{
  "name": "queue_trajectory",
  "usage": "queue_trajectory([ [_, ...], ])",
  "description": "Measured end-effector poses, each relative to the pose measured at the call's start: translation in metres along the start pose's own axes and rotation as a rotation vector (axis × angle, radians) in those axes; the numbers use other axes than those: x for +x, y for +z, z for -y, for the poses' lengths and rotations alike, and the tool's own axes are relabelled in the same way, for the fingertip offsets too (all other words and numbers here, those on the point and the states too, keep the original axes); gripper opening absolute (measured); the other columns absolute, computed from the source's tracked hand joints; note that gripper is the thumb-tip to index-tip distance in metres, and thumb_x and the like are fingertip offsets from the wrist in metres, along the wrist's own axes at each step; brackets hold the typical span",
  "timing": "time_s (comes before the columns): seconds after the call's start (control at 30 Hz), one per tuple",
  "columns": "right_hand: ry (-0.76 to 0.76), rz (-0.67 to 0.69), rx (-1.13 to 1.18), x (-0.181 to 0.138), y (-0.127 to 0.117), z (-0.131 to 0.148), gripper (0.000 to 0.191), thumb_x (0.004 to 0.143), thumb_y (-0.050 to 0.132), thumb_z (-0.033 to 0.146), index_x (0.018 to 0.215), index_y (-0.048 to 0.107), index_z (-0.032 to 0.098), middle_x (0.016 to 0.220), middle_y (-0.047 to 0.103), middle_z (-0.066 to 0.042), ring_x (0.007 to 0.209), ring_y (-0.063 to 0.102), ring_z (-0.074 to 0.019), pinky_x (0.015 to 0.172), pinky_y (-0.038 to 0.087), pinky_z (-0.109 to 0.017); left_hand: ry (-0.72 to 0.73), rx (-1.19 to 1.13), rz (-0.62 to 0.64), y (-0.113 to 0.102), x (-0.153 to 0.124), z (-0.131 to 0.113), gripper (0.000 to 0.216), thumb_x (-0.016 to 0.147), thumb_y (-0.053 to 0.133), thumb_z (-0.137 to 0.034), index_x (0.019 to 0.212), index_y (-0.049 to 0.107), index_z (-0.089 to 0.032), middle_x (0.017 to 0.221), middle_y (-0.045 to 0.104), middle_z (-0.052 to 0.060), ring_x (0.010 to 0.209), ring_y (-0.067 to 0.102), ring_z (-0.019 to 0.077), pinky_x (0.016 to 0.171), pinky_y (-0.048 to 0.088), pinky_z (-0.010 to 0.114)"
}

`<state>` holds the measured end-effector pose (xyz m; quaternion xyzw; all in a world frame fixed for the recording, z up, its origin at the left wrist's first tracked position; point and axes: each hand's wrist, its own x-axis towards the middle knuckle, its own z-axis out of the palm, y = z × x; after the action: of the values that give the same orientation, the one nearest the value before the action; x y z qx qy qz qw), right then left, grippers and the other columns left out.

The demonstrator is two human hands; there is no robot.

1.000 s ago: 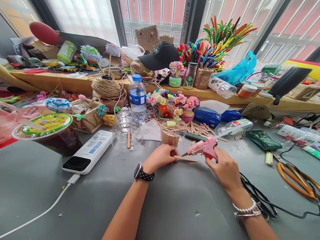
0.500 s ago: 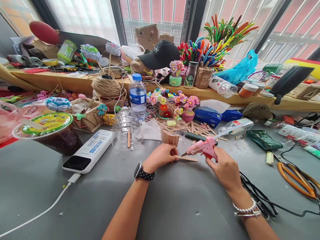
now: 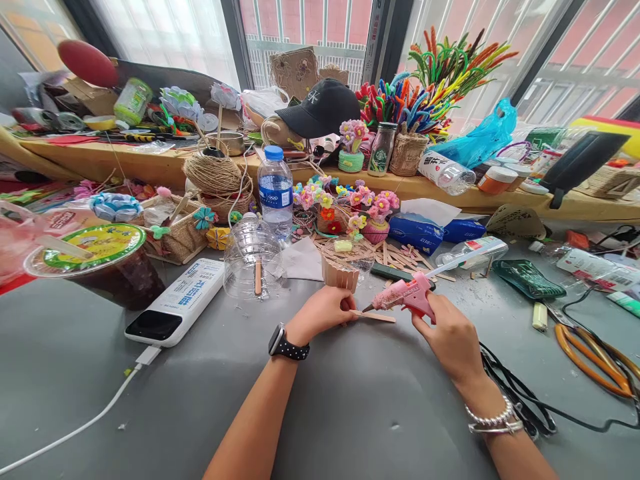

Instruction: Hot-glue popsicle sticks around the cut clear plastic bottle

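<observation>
My left hand, with a black watch on the wrist, pinches one end of a flat wooden craft stick that lies on the grey table. My right hand is closed round a pink hot glue gun, whose nozzle points left and sits just above the stick near my left fingertips. Right behind the stick stands a small fence-like piece of wooden sticks. More loose sticks lie farther back.
A cut clear plastic bottle, a water bottle, a white power bank with cable and a lidded bowl stand to the left. Orange scissors and black cords lie on the right. A cluttered wooden shelf runs along the back.
Almost nothing differs. Both hands stay in place, with the glue gun nozzle still at the stick; the view has shifted very slightly.
</observation>
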<state>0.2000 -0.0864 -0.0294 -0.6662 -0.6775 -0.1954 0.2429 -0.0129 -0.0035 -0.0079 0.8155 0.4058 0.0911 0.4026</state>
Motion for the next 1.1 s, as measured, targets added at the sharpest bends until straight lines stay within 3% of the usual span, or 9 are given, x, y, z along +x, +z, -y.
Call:
queue_trajectory([
  [1.1,-0.060,-0.041,-0.023,0.0022,-0.0044,-0.0016,0.019,0.075,0.045,0.024,0.088,0.054,0.014,0.066,0.053,-0.002,0.060,0.049,-0.0147,0.053,0.036,-0.024,-0.002,-0.005,0.003,0.0004,0.0013,0.0006,0.017,0.069,0.049,-0.031,0.072,0.056,-0.017,0.063,0.062,0.000,0.058,0.056,0.0123,0.052,0.036,0.019],
])
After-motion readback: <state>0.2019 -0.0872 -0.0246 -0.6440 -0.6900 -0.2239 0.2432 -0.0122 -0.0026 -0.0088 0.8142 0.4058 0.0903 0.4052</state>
